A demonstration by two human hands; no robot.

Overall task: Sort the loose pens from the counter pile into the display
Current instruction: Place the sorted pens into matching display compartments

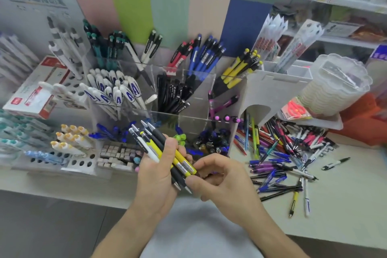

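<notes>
Head | L hand [159, 176] grips pen bunch [165, 153] | R hand [222, 178] pinches bunch tips

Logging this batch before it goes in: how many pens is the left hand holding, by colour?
Black pens: 2
Yellow pens: 2
White pen: 1
Total: 5 pens, all gripped in the left hand.

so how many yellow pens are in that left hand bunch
2 yellow pens, side by side in the middle of the left hand bunch between black and white ones; more may be hidden behind the fingers.
</notes>
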